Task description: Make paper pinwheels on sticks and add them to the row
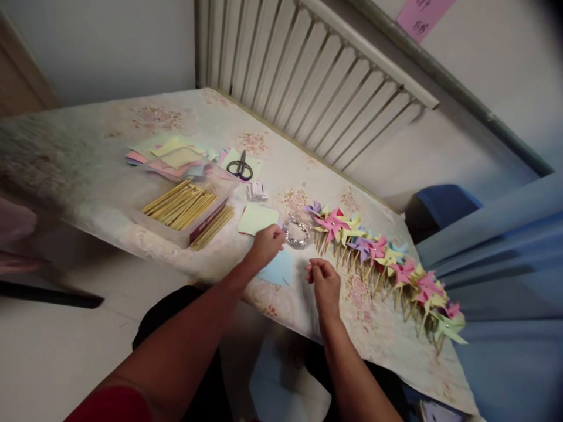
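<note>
My left hand (267, 245) hovers beside the round dish of small silvery pieces (297, 233), fingers pinched together; anything between them is too small to make out. Lower and to the right, my right hand (324, 282) is also curled in a pinch, and I cannot see what, if anything, it holds. Between and below the hands lies a light blue paper square (276, 269) with a short dark line near its lower corner. A stack of pale green paper squares (257, 218) sits just behind my left hand.
Finished paper pinwheels (377, 248) on sticks line the right side. To the left stand a clear plastic box (178, 234) of thin sticks (180, 205), loose sticks (214, 227), coloured paper (176, 153), black scissors (240, 166) and a small white box (257, 191). A radiator (308, 70) borders the table (211, 117).
</note>
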Demonstrator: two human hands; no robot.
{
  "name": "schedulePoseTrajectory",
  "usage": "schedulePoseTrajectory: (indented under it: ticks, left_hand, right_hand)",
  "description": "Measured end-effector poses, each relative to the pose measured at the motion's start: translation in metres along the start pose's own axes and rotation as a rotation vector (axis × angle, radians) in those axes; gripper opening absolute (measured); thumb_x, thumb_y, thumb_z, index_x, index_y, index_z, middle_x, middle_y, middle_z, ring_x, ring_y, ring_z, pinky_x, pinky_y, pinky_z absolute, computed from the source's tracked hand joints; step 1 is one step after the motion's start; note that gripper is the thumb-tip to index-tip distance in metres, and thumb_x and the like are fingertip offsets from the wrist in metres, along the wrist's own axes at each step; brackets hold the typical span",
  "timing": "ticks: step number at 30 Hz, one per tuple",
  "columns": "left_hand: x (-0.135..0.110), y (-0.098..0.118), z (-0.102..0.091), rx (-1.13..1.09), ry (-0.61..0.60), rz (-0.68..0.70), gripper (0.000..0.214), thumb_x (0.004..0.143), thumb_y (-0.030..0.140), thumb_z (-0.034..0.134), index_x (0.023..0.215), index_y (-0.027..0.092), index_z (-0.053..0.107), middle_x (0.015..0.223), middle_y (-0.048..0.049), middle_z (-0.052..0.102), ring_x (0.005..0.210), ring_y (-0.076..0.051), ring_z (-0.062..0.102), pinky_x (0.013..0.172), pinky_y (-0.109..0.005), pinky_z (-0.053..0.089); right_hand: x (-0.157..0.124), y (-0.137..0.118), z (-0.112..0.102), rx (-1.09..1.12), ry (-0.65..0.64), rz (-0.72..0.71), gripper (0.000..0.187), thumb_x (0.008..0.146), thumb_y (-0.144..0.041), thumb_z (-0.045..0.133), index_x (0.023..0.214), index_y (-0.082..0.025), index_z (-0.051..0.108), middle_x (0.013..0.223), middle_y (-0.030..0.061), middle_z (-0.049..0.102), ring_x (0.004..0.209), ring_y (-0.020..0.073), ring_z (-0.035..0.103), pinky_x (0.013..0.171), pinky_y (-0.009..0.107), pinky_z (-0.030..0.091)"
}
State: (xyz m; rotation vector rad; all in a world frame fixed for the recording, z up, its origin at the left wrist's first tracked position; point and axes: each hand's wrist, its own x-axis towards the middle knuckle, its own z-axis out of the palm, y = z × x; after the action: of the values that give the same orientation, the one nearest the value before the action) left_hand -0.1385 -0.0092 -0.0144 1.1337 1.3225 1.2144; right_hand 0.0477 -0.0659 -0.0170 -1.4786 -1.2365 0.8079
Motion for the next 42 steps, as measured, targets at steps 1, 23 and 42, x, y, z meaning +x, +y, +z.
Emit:
schedulePoseTrajectory:
  ticks: [1,23,42]
  left_hand:
    - [0.002,-0.001,-0.001,-0.014,0.014,0.002,0.009,0.078,0.024,0.055,0.072,0.018,0.059,0.067,0.002,0.064,0.059,-0.012,0.062,0.059,-0.023,0.044]
    - [-0.03,0.0,-0.023,0.987,-0.102,-0.132,0.022,0.088,0.032,0.056,0.106,0.02,0.057,0.11,-0.0117,0.07,0.107,-0.027,0.066,0.085,-0.035,0.049]
    - [-0.023,-0.004,0.005,-0.23,-0.159,-0.121,0.037,0.063,0.017,0.062,0.098,0.019,0.051,0.079,0.0031,0.064,0.064,-0.013,0.059,0.059,-0.024,0.043]
  right_hand:
    - [-0.006,0.011,-0.002,-0.051,0.002,0.011,0.023,0.077,-0.038,0.062,0.084,-0.017,0.068,0.069,0.0007,0.068,0.051,0.0131,0.053,0.051,0.027,0.043]
    - [-0.024,0.049,0.007,-0.532,-0.019,-0.375,0.024,0.086,-0.021,0.049,0.095,-0.017,0.07,0.088,0.0081,0.071,0.08,0.0204,0.065,0.078,0.032,0.05]
    - [-0.02,0.043,0.004,-0.194,0.095,-0.1,0.033,0.092,-0.042,0.044,0.095,-0.018,0.066,0.076,0.0013,0.063,0.074,0.0173,0.055,0.074,0.029,0.044]
